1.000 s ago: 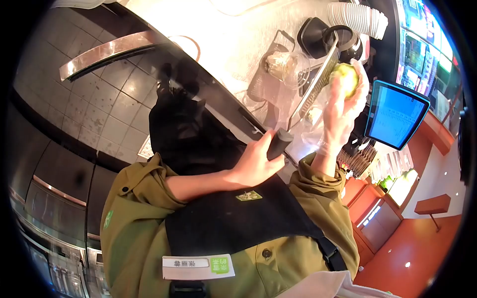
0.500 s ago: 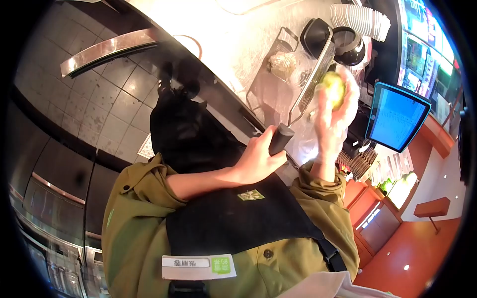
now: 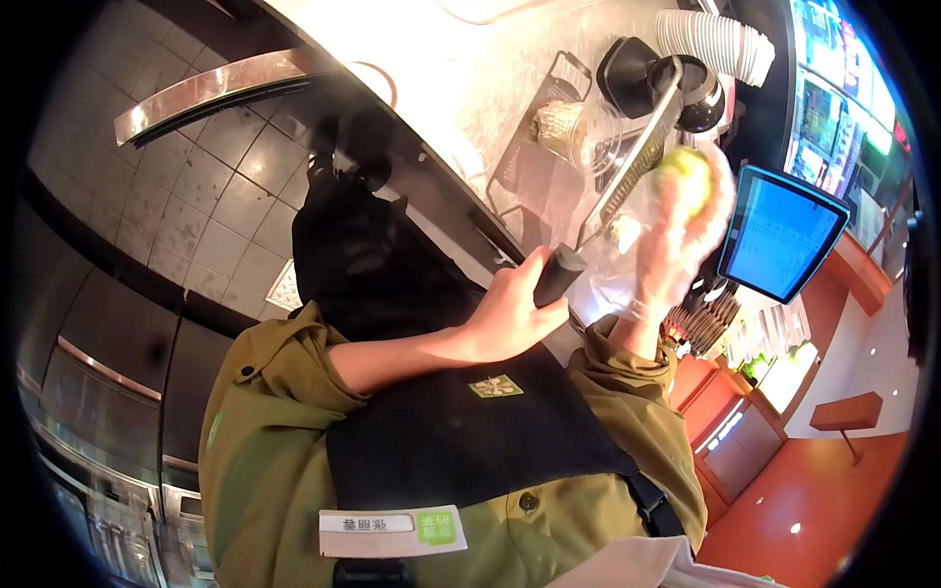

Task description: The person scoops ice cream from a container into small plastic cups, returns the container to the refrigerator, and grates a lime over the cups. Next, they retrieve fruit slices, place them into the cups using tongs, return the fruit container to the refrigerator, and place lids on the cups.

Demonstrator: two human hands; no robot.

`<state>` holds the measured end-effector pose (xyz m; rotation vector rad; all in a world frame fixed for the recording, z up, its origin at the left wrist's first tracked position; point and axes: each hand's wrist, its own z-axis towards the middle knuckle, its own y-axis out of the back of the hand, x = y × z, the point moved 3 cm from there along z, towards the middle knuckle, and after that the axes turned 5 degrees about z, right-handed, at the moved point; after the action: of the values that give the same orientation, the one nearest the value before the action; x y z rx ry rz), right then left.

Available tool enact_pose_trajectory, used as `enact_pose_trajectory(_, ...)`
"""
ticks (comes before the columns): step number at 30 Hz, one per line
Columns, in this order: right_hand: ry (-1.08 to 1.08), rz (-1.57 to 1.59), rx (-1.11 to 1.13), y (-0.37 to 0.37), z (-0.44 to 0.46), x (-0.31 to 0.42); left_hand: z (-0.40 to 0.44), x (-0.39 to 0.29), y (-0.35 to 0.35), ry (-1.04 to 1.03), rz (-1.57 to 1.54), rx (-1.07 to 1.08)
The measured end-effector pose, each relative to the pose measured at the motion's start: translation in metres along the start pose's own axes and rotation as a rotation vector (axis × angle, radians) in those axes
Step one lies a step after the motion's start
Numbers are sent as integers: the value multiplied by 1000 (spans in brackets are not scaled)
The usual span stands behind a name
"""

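L hand (image 3: 505,312) grips grater hndl (image 3: 560,276); R hand (image 3: 676,235) w/ green fruit (image 3: 684,182).

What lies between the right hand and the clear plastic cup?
The grater, held in the left hand, slants between the right hand and the cup, in the head view.

Long, thin metal grater (image 3: 637,162) with a rough face and a fat black handle (image 3: 560,276), held on a slant over the counter (image 3: 480,73), and just beside it a round yellow-green fruit (image 3: 685,181), held up, blurry, with any touch between them hard to tell.
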<state>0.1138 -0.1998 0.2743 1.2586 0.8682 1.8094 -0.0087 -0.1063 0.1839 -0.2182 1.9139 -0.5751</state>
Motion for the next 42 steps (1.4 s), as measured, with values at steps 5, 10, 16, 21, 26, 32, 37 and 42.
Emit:
enact_pose_trajectory(5, -60, 108, -27, -3, -6, 0, 0, 4, 2, 13, 30, 37)
enact_pose_trajectory(10, 5, 189, -168, 1, -9, -3, -4, 3, -1, -2, 22, 15)
enact_pose_trajectory(16, -104, 108, -115, 4, -7, -1, -3, -1, 0, 140, -19, 78)
enact_pose_trajectory(21, -20, 72, -94, 5, -7, 0, 0, -6, -6, 50, 23, 60)
enact_pose_trajectory(26, -172, 409, -426, 35, -3, 7, 2, -20, -14, -83, 56, 132)
enact_pose_trajectory(32, -536, 1380, -302, 36, -6, -19, 5, -75, 23, -232, 209, -94)
enact_pose_trajectory(37, -544, 1582, 230, -33, 24, 38, -26, -183, 131, -51, 102, -295)
enact_pose_trajectory(42, -227, 1178, 92, -84, 93, 138, -16, -257, 223, 130, 368, -205)
